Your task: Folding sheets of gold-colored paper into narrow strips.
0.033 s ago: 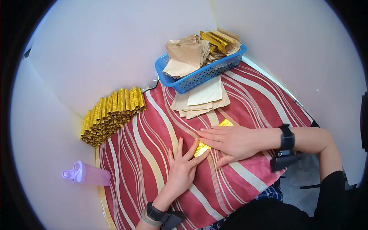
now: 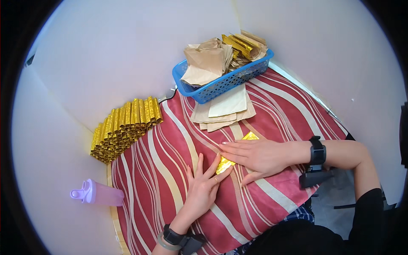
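Observation:
A piece of shiny gold foil paper [image 2: 224, 165] lies on the striped cloth, with its middle covered by my right hand. That hand [image 2: 261, 157] rests flat across it, fingers stretched out to the left and thumb apart. At the paper's near end, my left hand [image 2: 201, 188] has its fingers spread, the thumb and index finger touching the foil's edges. Beyond the hands lie several beige paper sheets [image 2: 219, 124] with a white one [image 2: 227, 105] on top, partly beneath a blue basket [image 2: 221, 88]. How the foil is folded under my right hand is hidden.
The basket holds brown papers [image 2: 204, 63] and folded gold pieces [image 2: 238, 46]. Rolled gold foil tubes [image 2: 127, 123] are piled at the table's far left. A purple bottle [image 2: 104, 193] stands at the left edge. Pale walls [image 2: 127, 51] enclose the striped tablecloth [image 2: 170, 157].

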